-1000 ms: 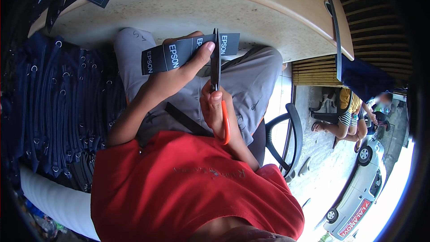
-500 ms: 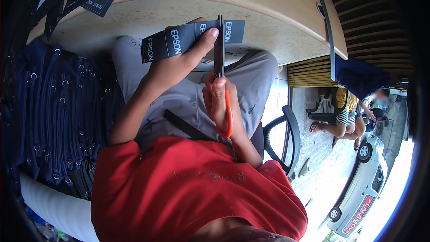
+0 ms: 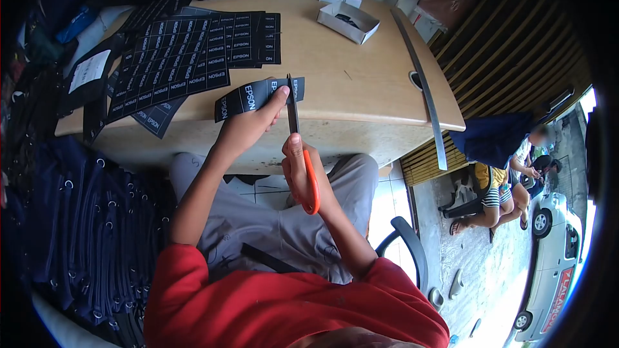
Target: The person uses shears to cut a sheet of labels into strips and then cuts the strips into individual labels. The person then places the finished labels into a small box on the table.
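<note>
My left hand (image 3: 259, 118) pinches a dark strip (image 3: 235, 102) printed with EPSON labels, just off the desk's front edge. My right hand (image 3: 298, 166) is wrapped round the orange handle of a pair of scissors (image 3: 311, 183). The scissors' blades point away from me and cross the strip near its right end, with a short piece of strip showing to their right. My left thumb lies on the strip close beside the blades.
Printed dark sheets (image 3: 174, 58) lie on the wooden desk (image 3: 335, 84). A small white box (image 3: 348, 22) stands near the back, and a metal ruler (image 3: 422, 84) lies at the right. Navy straps (image 3: 109, 238) hang at left. People (image 3: 503, 193) sit outside near a van (image 3: 551, 270).
The view has tilted up, showing more of the desk. Both hands, the strip and the scissors appear lower and slightly left. The grips look the same.
</note>
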`<state>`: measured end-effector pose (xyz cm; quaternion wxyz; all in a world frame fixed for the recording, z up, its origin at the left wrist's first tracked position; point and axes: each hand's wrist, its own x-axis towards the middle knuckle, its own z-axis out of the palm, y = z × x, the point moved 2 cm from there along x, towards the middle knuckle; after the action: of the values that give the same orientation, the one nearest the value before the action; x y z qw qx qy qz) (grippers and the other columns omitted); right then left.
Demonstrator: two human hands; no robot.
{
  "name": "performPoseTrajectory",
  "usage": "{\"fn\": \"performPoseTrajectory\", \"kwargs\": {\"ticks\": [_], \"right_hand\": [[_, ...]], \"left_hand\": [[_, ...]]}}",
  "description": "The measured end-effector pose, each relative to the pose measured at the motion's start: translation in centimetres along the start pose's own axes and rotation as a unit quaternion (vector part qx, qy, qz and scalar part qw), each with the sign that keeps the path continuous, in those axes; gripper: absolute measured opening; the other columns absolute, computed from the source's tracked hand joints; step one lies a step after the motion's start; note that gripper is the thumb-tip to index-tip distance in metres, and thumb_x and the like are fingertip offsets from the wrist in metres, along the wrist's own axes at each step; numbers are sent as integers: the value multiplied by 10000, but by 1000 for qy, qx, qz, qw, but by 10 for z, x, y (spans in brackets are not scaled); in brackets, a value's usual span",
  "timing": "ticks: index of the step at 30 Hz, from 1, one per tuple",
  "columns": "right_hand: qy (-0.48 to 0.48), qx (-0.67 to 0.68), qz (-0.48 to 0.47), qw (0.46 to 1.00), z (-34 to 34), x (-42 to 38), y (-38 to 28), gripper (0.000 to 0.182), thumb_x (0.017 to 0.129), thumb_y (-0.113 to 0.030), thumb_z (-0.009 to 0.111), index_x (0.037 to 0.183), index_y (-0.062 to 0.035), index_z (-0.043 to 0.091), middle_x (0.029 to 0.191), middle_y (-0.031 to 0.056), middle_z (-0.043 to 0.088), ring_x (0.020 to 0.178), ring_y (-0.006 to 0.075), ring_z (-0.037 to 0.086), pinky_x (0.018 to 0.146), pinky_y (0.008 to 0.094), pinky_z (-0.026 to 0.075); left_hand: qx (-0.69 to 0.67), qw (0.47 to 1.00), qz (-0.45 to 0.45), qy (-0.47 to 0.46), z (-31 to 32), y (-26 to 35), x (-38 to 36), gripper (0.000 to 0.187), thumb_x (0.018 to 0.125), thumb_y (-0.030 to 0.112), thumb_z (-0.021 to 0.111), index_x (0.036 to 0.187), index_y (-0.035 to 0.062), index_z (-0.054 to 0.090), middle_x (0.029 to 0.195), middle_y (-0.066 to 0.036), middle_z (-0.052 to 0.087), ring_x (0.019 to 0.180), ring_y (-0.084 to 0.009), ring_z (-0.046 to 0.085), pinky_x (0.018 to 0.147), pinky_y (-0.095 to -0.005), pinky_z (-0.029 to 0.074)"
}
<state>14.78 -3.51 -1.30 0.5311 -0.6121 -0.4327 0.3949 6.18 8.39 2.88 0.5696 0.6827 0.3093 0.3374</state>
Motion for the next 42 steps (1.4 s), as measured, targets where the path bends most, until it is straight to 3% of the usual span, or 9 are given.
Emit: {"fn": "performPoseTrajectory", "kwargs": {"ticks": [1,8,33,35,39,42], "right_hand": [[1,3,33,999,-2,3,0,646,986,-581,305,720,-13,460,556,7,385,539,105,367,509,292,361],[-15,33,73,997,-7,13,-8,630,981,-597,288,724,-45,449,534,-24,362,468,75,337,429,270,315],[-11,127,61,990,-2,21,-13,589,966,-618,310,671,-110,353,421,-19,309,319,87,292,303,276,262],[-18,147,47,988,-6,17,-16,578,958,-645,249,674,-143,279,413,-4,296,274,88,268,268,247,245],[43,280,-36,958,-19,23,-31,550,949,-657,284,734,-151,303,450,-51,234,345,47,178,321,218,177],[60,302,-66,949,-38,23,-50,558,935,-676,294,761,-147,325,457,-64,226,353,45,166,332,217,162]], "left_hand": [[19,1000,-12,-8,-1,1,4,398,961,413,537,730,88,531,579,44,461,506,-48,431,481,-227,368],[36,999,-29,-21,-1,4,18,413,958,436,537,744,83,551,592,41,481,520,-51,455,486,-226,384],[-9,997,-70,22,-6,4,34,379,921,399,592,688,102,557,590,52,466,506,-44,423,453,-222,353],[-11,996,-86,12,-10,1,44,345,914,363,596,695,97,564,577,57,453,498,-41,406,453,-221,346],[48,994,-96,-28,-14,13,85,318,898,323,614,681,98,555,567,64,445,484,-29,386,424,-201,310],[59,972,-169,-154,-12,19,136,265,872,261,659,714,102,519,589,72,425,465,0,352,363,-152,250]]}}
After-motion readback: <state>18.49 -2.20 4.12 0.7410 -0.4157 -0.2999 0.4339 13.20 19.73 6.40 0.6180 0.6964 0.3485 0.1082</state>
